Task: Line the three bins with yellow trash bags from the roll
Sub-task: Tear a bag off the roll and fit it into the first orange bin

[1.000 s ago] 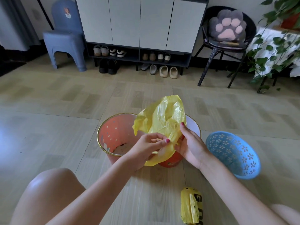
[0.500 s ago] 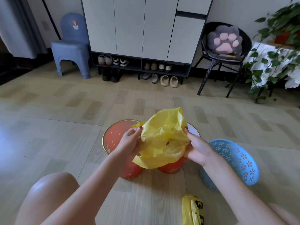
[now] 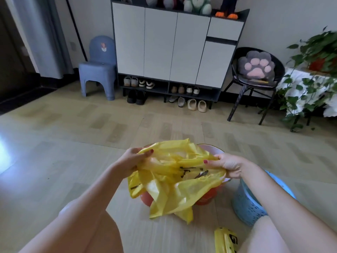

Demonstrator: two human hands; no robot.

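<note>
stretching yellow bag (image 3: 175,172) mouth wide, left hand (image 3: 131,161) and right hand (image 3: 229,167) each pinching an edge, probably to seat over orange bin (image 3: 206,198) below.

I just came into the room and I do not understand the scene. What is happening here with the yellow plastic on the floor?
A person sitting on the floor holds a yellow trash bag with both hands, the left hand and the right hand gripping opposite edges and stretching it above the orange bins. The bag is not yet tucked into a bin. A blue bin stands unlined at the right, and the roll of bags lies on the floor nearby.
</note>
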